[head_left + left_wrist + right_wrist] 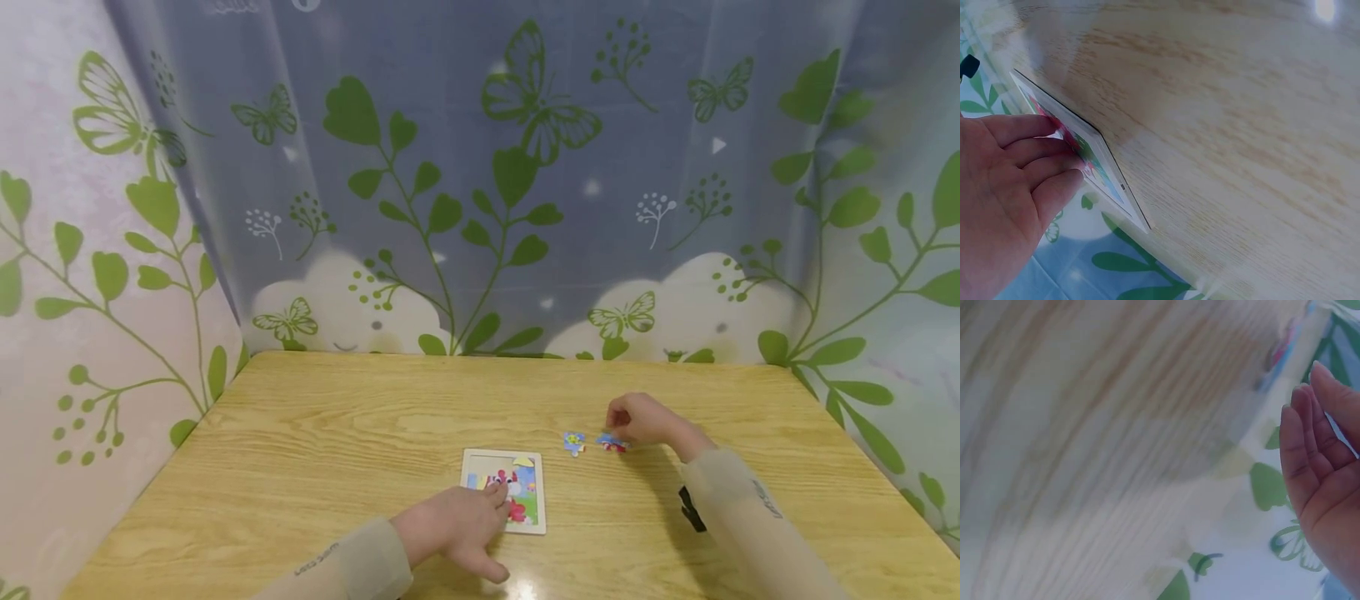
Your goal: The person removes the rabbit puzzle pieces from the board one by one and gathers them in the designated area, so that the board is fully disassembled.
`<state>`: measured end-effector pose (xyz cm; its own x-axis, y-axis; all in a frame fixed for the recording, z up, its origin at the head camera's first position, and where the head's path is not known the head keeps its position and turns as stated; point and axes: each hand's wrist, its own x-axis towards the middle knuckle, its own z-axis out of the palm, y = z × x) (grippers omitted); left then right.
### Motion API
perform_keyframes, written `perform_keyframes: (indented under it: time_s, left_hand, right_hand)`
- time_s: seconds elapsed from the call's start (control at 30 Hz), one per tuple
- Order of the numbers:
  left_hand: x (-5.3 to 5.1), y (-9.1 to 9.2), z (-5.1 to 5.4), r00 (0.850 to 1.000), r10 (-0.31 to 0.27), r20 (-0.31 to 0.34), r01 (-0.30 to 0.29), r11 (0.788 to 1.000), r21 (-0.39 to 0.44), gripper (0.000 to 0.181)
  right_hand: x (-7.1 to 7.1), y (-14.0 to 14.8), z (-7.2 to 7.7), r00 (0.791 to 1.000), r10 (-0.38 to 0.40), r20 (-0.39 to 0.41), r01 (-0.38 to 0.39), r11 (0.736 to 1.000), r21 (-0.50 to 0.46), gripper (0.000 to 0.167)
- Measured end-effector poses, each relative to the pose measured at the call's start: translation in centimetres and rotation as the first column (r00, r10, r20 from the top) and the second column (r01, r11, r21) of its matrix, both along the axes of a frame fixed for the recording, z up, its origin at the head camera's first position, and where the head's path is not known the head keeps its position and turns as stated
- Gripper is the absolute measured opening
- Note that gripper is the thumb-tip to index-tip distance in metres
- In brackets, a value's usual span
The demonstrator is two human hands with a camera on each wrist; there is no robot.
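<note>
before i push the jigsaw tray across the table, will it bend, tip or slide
The jigsaw tray looks thin with straight, flat edges, so it is probably stiff. Lying flat on the table, it seems likelier to slide than tip. The yellow piece might shift, since bare tray floor shows beside it.

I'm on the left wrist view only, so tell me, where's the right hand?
Observer: The right hand is out over the table, to the right of the puzzle board.
Operator: What's nearest to it?
Observer: A blue and red puzzle piece, right by that hand; whether they touch is hard to tell.
Operator: Any other loose piece about?
Observer: Yes, a mostly blue piece with some yellow lies just left of that one.
</note>
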<state>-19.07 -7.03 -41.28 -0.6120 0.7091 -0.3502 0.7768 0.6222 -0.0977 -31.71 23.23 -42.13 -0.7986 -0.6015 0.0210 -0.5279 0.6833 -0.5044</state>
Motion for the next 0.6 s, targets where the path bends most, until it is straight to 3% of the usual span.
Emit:
perform_keyframes:
  time_s: [0.3, 0.53, 0.6]
  left_hand:
    - [-0.1, -0.1, -0.1, 1.000, 0.003, 0.001, -0.003, 1.000, 0.005, 0.080]
    - [-0.1, -0.1, -0.2, 1.000, -0.006, -0.006, 0.006, 1.000, 0.011, 0.079]
    - [-0.2, 0.0, -0.2, 1.000, -0.004, 0.000, 0.004, 1.000, 0.009, 0.080]
  right_hand:
    - [1.0, -1.6, 0.7, 0.996, 0.081, -0.043, -0.083, 0.996, -0.041, 0.004]
    - [2.0, -3.2, 0.9, 0.995, 0.085, 0.061, -0.078, 0.991, -0.112, 0.003]
    - [2.1, -3.6, 0.9, 0.995, 0.092, 0.045, -0.086, 0.991, -0.104, 0.004]
